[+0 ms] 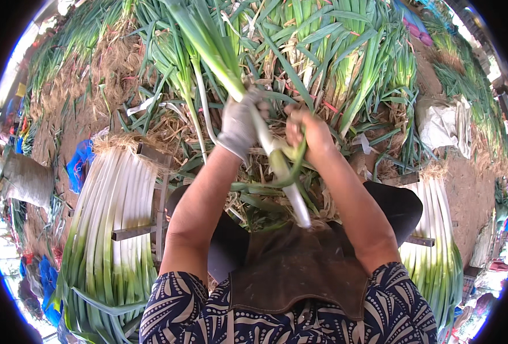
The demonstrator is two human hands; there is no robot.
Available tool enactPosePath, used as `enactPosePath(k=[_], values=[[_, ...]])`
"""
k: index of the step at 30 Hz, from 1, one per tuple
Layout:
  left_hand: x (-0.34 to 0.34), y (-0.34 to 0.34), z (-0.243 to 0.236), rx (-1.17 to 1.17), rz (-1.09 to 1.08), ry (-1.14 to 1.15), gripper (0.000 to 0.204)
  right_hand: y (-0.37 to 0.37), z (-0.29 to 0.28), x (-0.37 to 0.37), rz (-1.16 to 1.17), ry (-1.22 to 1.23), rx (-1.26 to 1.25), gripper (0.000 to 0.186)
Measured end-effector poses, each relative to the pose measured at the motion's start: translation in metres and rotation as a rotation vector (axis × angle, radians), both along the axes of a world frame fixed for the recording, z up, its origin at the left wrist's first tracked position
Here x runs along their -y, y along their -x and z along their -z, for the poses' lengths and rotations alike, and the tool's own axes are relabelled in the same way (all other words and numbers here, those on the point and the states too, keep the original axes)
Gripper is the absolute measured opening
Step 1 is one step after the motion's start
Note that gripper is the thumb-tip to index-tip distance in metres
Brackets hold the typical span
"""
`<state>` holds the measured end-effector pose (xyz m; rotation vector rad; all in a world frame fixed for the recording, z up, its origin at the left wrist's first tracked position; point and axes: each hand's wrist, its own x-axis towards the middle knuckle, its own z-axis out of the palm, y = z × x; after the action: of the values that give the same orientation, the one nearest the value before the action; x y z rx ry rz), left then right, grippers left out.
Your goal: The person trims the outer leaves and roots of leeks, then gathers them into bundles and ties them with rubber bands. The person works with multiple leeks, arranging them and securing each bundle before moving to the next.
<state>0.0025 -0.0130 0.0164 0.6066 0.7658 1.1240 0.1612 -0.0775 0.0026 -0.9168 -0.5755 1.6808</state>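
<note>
One leek (262, 131) slants between the hands: gloved left hand (239, 123) grasping its shaft, right hand (314, 132) clenched around a leaf (297, 165). Probably light, firm, slick; best gripped mid-shaft.

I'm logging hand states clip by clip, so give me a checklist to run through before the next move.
1. Left hand closed around the leek: ok.
2. Right hand closed on the green leaf strip: ok.
3. Strip clear of the leek: not ok, it crosses it.
4. Both hands gloved: not ok, only the left.
5. Right hand's exact finger placement: cannot tell, blurred.
6. Leek bundle at left apart from both hands: ok.
</note>
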Motion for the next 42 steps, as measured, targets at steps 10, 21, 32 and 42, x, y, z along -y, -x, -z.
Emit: enactPosePath(k=[10,21,32,42], values=[[-0.082,0.081,0.048,-0.062,-0.485,0.109,0.008,-0.051,0.019,0.191,-0.821,-0.051,1.525,0.041],[-0.102,0.156,0.075,0.041,-0.561,0.199,0.014,-0.117,-0.021,0.341,-0.856,0.391,1.608,0.035],[-0.04,0.079,0.015,-0.13,-0.62,-0.1,0.024,0.025,-0.005,0.109,-0.126,-0.426,1.51,0.07],[-0.02,0.057,-0.009,0.277,-0.134,-0.239,0.034,0.066,0.027,0.062,-0.27,-0.121,0.54,0.04]])
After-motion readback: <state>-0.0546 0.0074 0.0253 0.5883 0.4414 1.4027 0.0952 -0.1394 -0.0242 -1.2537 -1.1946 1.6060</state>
